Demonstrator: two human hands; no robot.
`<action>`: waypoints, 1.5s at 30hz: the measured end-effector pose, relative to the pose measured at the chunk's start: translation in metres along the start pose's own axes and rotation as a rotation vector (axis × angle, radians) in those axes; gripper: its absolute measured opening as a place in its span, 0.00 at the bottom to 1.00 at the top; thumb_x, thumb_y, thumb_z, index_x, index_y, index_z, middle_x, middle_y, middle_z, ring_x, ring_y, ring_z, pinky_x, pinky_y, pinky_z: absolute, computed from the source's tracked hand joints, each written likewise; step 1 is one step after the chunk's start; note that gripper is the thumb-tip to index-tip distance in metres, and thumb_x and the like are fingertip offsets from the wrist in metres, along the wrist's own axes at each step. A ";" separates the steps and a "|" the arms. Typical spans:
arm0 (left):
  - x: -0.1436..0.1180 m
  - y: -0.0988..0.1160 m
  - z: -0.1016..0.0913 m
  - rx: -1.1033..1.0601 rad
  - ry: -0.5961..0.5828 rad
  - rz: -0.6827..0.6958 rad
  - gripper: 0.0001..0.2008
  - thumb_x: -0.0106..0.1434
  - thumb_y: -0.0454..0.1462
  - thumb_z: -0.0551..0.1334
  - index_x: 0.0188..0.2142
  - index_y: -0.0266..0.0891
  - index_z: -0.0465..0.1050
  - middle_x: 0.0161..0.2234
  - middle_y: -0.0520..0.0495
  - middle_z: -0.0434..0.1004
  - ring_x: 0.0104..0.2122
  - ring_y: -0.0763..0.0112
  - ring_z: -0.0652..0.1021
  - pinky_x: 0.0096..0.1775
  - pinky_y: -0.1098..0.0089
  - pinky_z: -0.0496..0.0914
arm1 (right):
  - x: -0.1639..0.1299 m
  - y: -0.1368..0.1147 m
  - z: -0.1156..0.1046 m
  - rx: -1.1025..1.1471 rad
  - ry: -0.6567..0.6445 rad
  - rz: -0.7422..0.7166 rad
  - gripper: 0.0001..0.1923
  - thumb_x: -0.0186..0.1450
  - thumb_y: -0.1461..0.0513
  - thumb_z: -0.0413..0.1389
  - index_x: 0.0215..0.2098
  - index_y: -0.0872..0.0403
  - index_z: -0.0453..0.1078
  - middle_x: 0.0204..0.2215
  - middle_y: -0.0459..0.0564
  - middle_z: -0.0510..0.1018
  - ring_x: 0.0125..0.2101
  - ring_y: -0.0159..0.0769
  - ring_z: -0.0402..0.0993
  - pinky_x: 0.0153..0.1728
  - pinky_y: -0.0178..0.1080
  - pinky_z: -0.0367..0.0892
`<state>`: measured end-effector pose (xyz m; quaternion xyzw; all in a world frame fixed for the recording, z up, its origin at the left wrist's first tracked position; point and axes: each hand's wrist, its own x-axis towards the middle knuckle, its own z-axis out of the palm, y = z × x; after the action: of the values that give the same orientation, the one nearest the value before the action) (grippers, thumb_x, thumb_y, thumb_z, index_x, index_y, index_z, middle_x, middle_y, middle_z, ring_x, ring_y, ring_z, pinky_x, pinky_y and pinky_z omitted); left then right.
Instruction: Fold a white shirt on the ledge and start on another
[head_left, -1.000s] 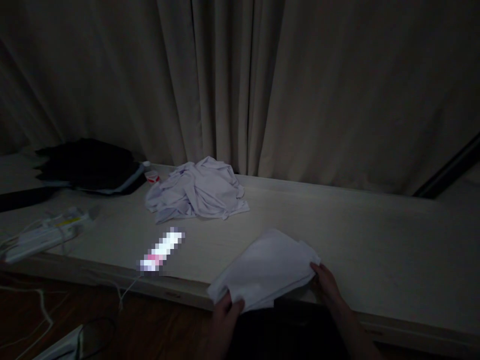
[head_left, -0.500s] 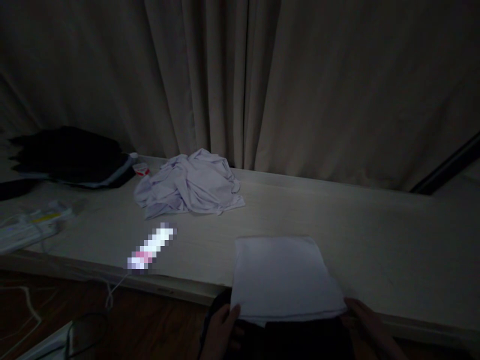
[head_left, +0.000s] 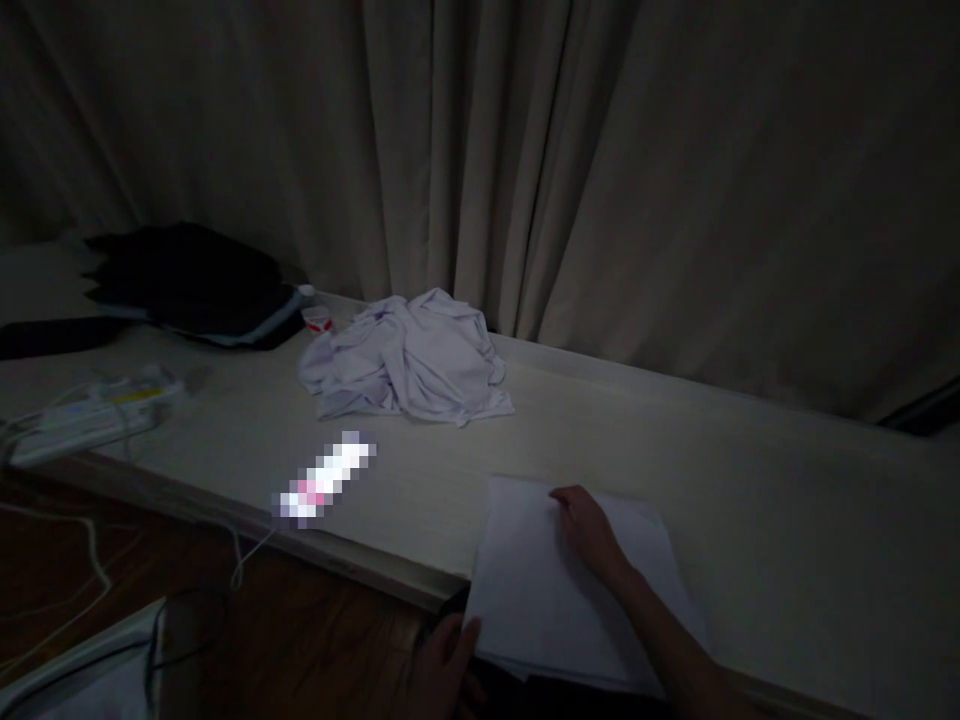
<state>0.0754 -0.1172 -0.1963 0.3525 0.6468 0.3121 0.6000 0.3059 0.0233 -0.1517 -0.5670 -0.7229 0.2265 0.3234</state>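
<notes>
A folded white cloth (head_left: 540,590) lies at the table's front edge, its near side reaching over the edge towards me. My left hand (head_left: 446,650) is closed on the near left corner, thumb on top and fingers underneath. My right hand (head_left: 589,530) is laid over the cloth close to its far edge, fingertips pointing left. Its fingers look loosely bent, with no fold visibly gripped, though the dim light hides detail. Farther back sits a crumpled pale lavender-white cloth (head_left: 420,355), touched by neither hand.
A blurred-out bright screen (head_left: 326,480) with a cable lies left on the table (head_left: 420,500). Behind it are a pile of dark folded cloth (head_left: 187,280), a small red-and-white item (head_left: 318,320) and a white power strip (head_left: 90,420) with cables. A curtain (head_left: 480,150) hangs behind.
My right hand has let go of the near right corner and moved forward and left onto the cloth. My left hand keeps its corner. The view has turned slightly left.
</notes>
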 end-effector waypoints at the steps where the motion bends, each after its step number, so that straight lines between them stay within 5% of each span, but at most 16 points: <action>1: -0.001 0.001 0.001 -0.001 0.016 0.002 0.26 0.55 0.59 0.53 0.37 0.40 0.66 0.17 0.56 0.70 0.13 0.75 0.71 0.12 0.78 0.58 | 0.017 -0.012 0.015 -0.065 -0.081 -0.080 0.18 0.60 0.68 0.45 0.44 0.54 0.71 0.42 0.53 0.74 0.44 0.38 0.68 0.48 0.40 0.61; 6: 0.007 -0.007 -0.001 0.019 0.085 0.067 0.21 0.56 0.57 0.54 0.27 0.41 0.65 0.20 0.55 0.71 0.14 0.78 0.69 0.16 0.76 0.58 | 0.077 -0.044 0.065 -0.451 -0.400 -0.220 0.25 0.57 0.74 0.47 0.47 0.49 0.71 0.45 0.50 0.73 0.46 0.36 0.66 0.47 0.36 0.57; 12: 0.010 -0.009 -0.014 0.311 0.085 0.146 0.17 0.61 0.49 0.51 0.25 0.43 0.67 0.20 0.53 0.72 0.24 0.69 0.75 0.29 0.71 0.62 | 0.098 -0.040 0.090 -0.589 -0.494 -0.273 0.13 0.60 0.69 0.50 0.36 0.53 0.74 0.39 0.51 0.74 0.42 0.36 0.67 0.42 0.36 0.57; 18: 0.003 0.004 -0.028 0.442 -0.011 0.120 0.15 0.63 0.46 0.47 0.31 0.44 0.69 0.31 0.45 0.80 0.35 0.60 0.79 0.36 0.66 0.63 | 0.108 -0.045 0.102 -0.687 -0.526 -0.287 0.10 0.59 0.67 0.50 0.34 0.56 0.73 0.36 0.56 0.73 0.40 0.40 0.67 0.40 0.39 0.57; 24: 0.006 -0.001 -0.026 0.446 0.018 0.100 0.15 0.63 0.46 0.48 0.29 0.45 0.68 0.29 0.46 0.80 0.33 0.61 0.79 0.35 0.67 0.64 | 0.111 -0.053 0.112 -0.694 -0.504 -0.247 0.13 0.57 0.67 0.50 0.40 0.57 0.71 0.39 0.59 0.73 0.40 0.43 0.67 0.40 0.42 0.57; 33: 0.005 -0.002 -0.024 0.500 0.030 0.147 0.17 0.64 0.47 0.47 0.29 0.43 0.69 0.27 0.49 0.79 0.30 0.67 0.78 0.34 0.70 0.64 | 0.121 -0.043 0.092 -0.583 -0.521 -0.072 0.12 0.62 0.65 0.48 0.41 0.55 0.68 0.38 0.50 0.75 0.37 0.30 0.69 0.37 0.32 0.60; 38: 0.003 -0.002 -0.022 0.519 0.052 0.152 0.19 0.65 0.45 0.43 0.31 0.43 0.69 0.31 0.47 0.80 0.34 0.68 0.79 0.36 0.70 0.66 | 0.128 -0.059 0.100 -0.656 -0.590 0.001 0.14 0.60 0.55 0.53 0.41 0.53 0.71 0.41 0.53 0.77 0.39 0.38 0.73 0.36 0.37 0.64; 45: -0.002 0.006 -0.022 0.521 0.063 0.151 0.19 0.65 0.45 0.43 0.31 0.43 0.70 0.31 0.48 0.80 0.33 0.70 0.78 0.37 0.72 0.67 | 0.142 -0.084 0.118 -0.820 -0.753 0.075 0.20 0.51 0.61 0.62 0.43 0.54 0.73 0.42 0.60 0.78 0.41 0.47 0.76 0.37 0.44 0.70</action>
<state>0.0542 -0.1154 -0.1886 0.5323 0.6955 0.1901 0.4436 0.1428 0.1439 -0.1450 -0.5517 -0.7968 0.1248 -0.2126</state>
